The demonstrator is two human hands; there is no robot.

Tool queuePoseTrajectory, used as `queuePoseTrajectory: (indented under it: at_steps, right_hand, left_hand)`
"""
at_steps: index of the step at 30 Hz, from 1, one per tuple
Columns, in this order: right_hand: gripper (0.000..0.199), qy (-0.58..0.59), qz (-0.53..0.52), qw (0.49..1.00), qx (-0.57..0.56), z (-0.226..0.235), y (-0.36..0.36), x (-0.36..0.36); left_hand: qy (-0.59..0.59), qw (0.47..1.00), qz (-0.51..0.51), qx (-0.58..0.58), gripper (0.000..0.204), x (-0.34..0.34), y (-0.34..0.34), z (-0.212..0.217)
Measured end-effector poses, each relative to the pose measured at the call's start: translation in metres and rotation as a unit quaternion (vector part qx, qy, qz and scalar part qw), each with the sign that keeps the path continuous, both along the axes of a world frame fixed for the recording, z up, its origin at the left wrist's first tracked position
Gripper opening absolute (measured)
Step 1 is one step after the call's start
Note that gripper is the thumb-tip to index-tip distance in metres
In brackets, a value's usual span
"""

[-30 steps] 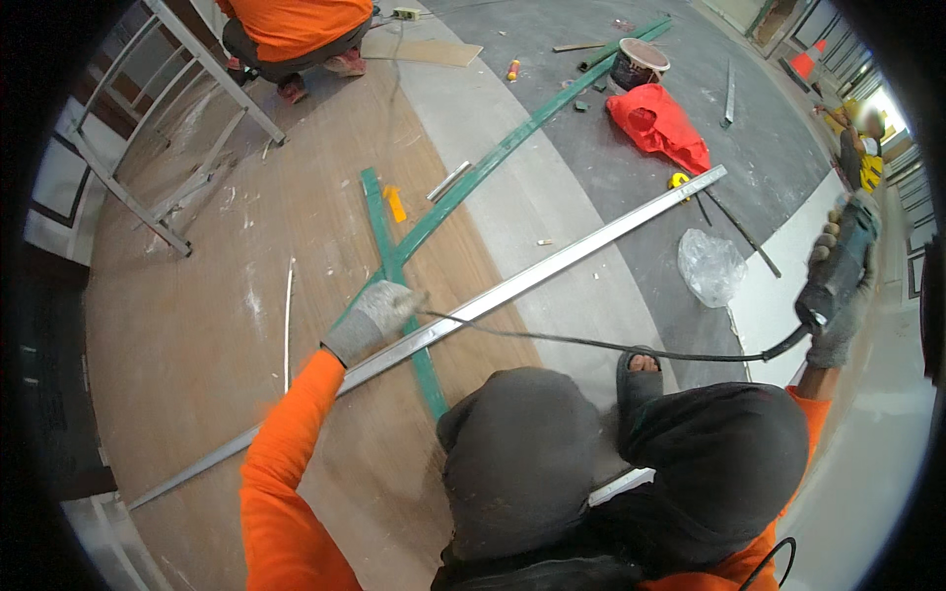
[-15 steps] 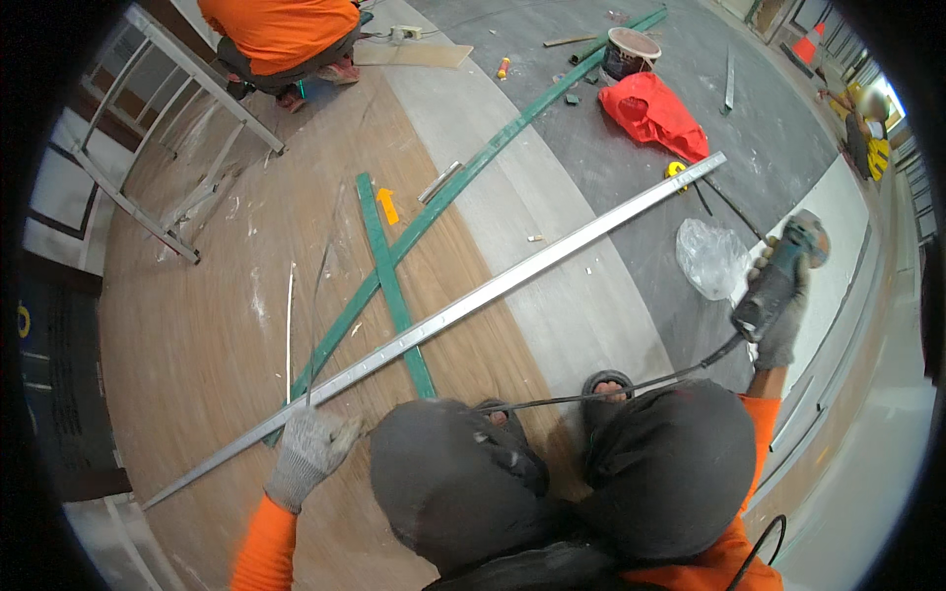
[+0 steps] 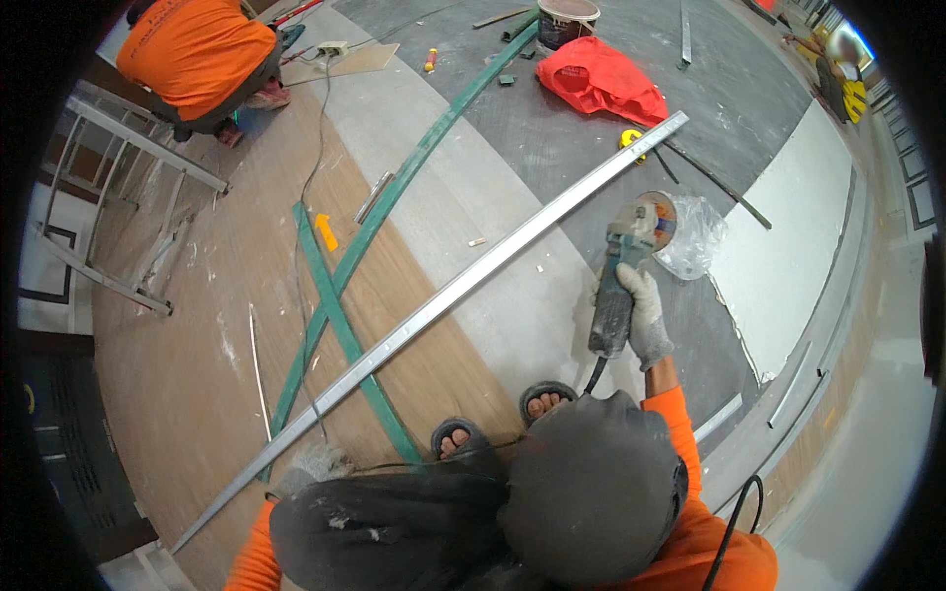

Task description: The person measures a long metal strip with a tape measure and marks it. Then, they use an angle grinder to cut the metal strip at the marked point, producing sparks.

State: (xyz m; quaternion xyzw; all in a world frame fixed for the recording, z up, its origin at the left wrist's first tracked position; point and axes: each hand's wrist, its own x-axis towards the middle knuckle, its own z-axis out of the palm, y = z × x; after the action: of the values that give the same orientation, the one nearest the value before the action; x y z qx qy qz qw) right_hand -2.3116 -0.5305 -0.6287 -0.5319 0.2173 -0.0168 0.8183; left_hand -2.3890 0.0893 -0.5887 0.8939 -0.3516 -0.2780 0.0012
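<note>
My right hand [image 3: 642, 313], in a grey-white glove, is closed around the body of an angle grinder [image 3: 613, 295]. The grinder's disc [image 3: 660, 221] points away from me, beside a clear plastic bag. My gloved left hand [image 3: 313, 463] is low at the left, partly hidden behind my knee and somewhat blurred. A thin black power cord [image 3: 394, 463] runs into its grip. Close beyond that hand, a long silver metal channel [image 3: 463, 286] lies diagonally across two crossed green strips [image 3: 340, 307]. The grinder's disc is apart from the channel.
A stepladder [image 3: 148, 143] and a crouching co-worker [image 3: 202, 59] are at the far left. Beyond the channel lie a red bag [image 3: 601, 79], a bucket [image 3: 567, 25] and a yellow tape measure [image 3: 631, 140]. A white board [image 3: 788, 246] lies at the right, near the clear plastic bag [image 3: 695, 236].
My right hand has brought the grinder leftward, nearer the channel, and its disc now faces away from me. The view has shifted right, and my knee now partly covers my left hand.
</note>
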Motion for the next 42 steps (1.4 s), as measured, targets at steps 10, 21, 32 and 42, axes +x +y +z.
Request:
queuePoseTrajectory:
  at_steps: [10,21,32,42]
  right_hand:
    - [0.041,-0.022,-0.03,0.999,0.0,-0.005,0.004,0.011]
    - [0.065,0.016,-0.02,0.998,-0.062,0.003,-0.043,-0.003]
    - [0.06,0.014,-0.057,0.988,-0.14,-0.014,-0.035,-0.016]
    - [0.071,0.103,0.023,0.936,-0.335,0.039,0.003,-0.003]
  left_hand:
    - [0.256,0.962,0.006,-0.096,0.07,0.183,-0.363,0.037]
    - [0.36,0.766,0.332,-0.418,0.059,0.088,-0.518,-0.076]
    - [0.389,0.756,0.352,-0.391,0.073,0.097,-0.51,-0.068]
    - [0.375,0.568,0.352,-0.642,0.06,0.116,-0.494,-0.053]
